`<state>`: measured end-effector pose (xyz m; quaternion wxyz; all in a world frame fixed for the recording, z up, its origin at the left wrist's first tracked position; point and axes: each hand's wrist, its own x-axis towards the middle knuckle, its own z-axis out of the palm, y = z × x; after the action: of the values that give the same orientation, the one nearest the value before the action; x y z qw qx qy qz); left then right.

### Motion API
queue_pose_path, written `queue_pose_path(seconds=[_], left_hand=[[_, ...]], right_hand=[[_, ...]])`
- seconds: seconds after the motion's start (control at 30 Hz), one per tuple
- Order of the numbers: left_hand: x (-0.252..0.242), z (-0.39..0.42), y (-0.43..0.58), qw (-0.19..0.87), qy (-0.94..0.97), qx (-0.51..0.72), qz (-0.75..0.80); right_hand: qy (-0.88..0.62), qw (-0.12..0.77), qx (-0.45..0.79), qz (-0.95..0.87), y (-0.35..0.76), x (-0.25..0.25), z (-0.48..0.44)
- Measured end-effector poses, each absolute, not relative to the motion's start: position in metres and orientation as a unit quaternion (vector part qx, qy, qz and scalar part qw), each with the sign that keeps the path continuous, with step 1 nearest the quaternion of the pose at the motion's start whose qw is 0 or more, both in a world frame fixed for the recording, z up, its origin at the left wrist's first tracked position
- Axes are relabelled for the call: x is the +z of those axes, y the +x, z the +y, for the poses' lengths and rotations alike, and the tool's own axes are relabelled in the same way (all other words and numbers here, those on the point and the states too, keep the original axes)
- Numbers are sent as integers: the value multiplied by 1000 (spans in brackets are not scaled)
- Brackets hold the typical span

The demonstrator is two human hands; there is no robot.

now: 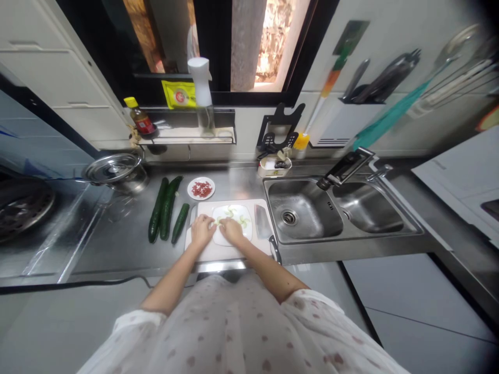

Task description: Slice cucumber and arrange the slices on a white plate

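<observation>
A square white plate (226,240) rests on the pale cutting board (200,253), with curved pale-green cucumber slices (244,221) arranged on it. Over its left side, my left hand (202,229) has its fingers curled and pinched towards a small cucumber slice (217,222). My right hand (231,230) meets it from the other side, fingers closed at the same slice; the exact grip is partly hidden. A broad kitchen knife (263,222) lies at the board's right edge, its black handle towards me. Left of the board is a cut cucumber piece (180,223).
Two whole cucumbers (167,208) lie further left. A small white dish (201,196) of chopped red bits stands behind the board. A lidded steel pot (117,171) is at the back left; a double sink (304,236) with a black faucet (343,169) borders the right side.
</observation>
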<state>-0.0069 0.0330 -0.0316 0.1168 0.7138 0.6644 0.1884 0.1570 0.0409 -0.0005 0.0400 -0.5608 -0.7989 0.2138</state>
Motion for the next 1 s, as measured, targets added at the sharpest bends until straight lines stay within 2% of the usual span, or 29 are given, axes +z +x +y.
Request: queue_pose_path(seconds=[0.17, 0.63, 1.0], left_hand=[[-29, 34, -5, 125, 722, 197, 652], [-27, 45, -3, 121, 780, 140, 598], [-26, 44, -5, 132, 775, 160, 597]], right_hand=[[-600, 50, 211, -770, 157, -5, 36], [-595, 61, 224, -770, 153, -1, 34], [-597, 50, 236, -765, 152, 1, 33]])
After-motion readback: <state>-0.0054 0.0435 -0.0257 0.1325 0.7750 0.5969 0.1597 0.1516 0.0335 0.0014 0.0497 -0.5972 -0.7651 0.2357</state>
